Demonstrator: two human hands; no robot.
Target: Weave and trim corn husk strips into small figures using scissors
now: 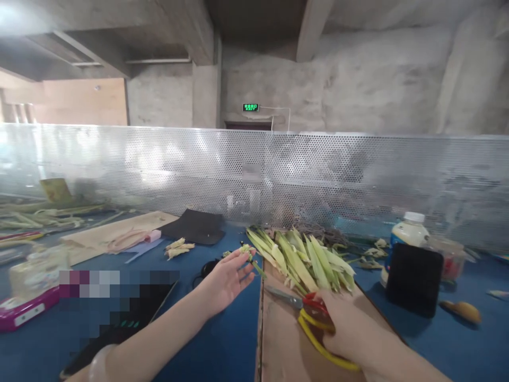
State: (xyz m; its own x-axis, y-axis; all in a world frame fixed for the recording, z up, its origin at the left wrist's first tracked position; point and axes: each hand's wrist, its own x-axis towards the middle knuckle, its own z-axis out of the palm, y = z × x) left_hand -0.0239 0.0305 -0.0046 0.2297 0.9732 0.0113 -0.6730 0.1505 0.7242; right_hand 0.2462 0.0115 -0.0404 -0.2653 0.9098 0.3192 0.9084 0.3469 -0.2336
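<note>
My left hand [225, 281] is raised over the blue table, its thumb and fingers closed on a small green sprig [247, 250] with a pale, knobbly head. A short green stem sticks out below the fingers. Over the brown board, my right hand [338, 318] grips scissors [292, 300] with red and yellow handles, their blades pointing left toward the sprig but apart from it. Beyond the scissors lies a pile of green corn husks [304, 257], partly hidden by my right hand.
The brown board [278, 350] lies on the blue table [222, 339]. To the right stand a white bottle [411, 231], a black rectangular object [415, 281] and a clear cup [451, 257]. At left are husk bundles [178, 248], a black sheet [194, 225] and a magenta object [32, 310]. A perforated metal screen [178, 170] stands behind.
</note>
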